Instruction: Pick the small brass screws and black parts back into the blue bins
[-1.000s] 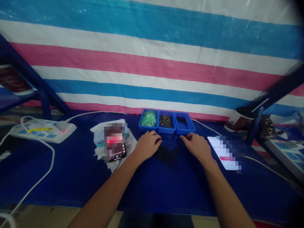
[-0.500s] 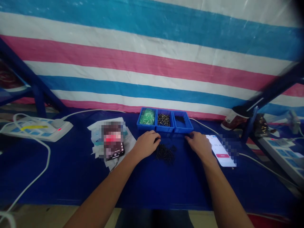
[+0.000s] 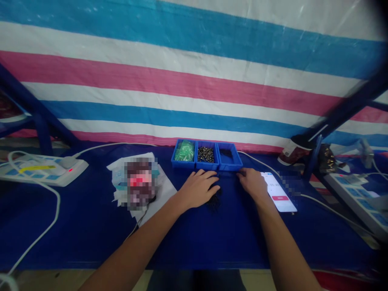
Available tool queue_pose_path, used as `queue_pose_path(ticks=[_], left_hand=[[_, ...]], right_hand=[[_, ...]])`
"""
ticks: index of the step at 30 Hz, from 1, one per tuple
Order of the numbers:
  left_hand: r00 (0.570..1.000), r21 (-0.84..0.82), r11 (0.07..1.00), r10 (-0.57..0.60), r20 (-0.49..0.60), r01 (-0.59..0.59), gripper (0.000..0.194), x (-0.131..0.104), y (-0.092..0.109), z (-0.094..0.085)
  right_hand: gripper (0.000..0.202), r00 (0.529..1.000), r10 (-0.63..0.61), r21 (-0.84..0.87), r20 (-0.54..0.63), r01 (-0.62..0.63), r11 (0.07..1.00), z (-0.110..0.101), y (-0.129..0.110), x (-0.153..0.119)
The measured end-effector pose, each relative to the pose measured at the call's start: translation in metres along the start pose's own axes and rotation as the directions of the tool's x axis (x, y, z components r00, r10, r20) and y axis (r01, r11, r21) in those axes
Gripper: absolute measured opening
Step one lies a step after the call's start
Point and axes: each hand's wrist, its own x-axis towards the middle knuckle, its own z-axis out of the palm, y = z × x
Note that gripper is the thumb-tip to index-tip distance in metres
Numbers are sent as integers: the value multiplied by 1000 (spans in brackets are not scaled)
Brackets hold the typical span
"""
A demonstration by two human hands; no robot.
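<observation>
My left hand (image 3: 198,189) lies over the pile of thin black screw-like pieces (image 3: 214,204), its fingers spread and partly covering them. Nothing shows gripped in it. Close to the front of the right-hand bin, my right hand (image 3: 254,185) rests with fingers curled in; whatever its fingertips may hold is hidden. Three joined blue bins stand behind the hands: the left bin (image 3: 183,165) has green bagged pieces, the middle bin (image 3: 207,166) has small brassy metal parts, and the right bin (image 3: 230,167) has a few dark pieces at its back.
A lit phone (image 3: 282,198) lies beside my right wrist. White paper and packaging (image 3: 163,190), with a blurred-out phone on top, sit at left. Power strips (image 3: 75,171) and white cables flank the table. A dark red cup (image 3: 291,151) lies at back right, before a striped sheet (image 3: 194,93).
My left hand has moved right and its fingers have spread over the black pile. My right hand stays near the right bin, fingers still curled. The view has shifted slightly.
</observation>
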Motion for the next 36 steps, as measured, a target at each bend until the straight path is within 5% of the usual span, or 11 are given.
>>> queue_pose_path(ticks=[12, 20, 36], left_hand=[[995, 143, 986, -90, 36, 84, 37, 29, 26, 15], [995, 172, 981, -100, 26, 94, 36, 27, 33, 19], [968, 179, 959, -238, 85, 220, 22, 66, 49, 22]], right_hand=[[34, 993, 118, 202, -9, -113, 973, 8, 5, 9], [31, 994, 113, 206, 5, -111, 972, 11, 8, 13], [30, 990, 133, 244, -48, -117, 963, 7, 2, 6]])
